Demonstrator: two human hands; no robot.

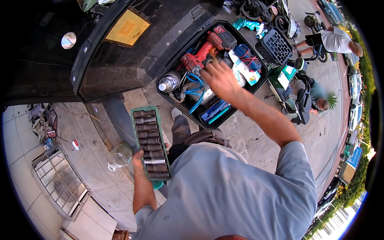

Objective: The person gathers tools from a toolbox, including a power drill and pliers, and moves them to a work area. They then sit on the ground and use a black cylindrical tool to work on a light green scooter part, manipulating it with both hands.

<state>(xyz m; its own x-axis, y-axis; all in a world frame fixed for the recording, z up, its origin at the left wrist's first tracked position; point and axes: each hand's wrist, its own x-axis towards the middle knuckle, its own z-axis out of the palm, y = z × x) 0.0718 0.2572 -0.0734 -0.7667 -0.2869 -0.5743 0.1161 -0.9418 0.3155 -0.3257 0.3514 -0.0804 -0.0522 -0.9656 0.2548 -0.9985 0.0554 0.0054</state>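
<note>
My left hand (139, 161) is closed around the side of a green tray (135, 120) holding a row of several dark impact sockets (149, 133); one shiny silver socket (154, 161) sits among them. My right hand (221, 80) reaches over an open black case (262, 78) full of tools, fingers bent and slightly apart, nothing visibly held. Near its fingertips lies a red cordless impact wrench (200, 56) with a battery pack (225, 37). A looped blue hose (196, 105) and a clear bottle (170, 82) are beside it in the case.
A large dark panel (160, 44) with a yellow label rises behind the case. A clear plastic jug (120, 156) stands on the tiles by a caged air-conditioner unit (60, 182). At right are a black plastic crate (276, 46), a parked scooter (302, 102) and two people.
</note>
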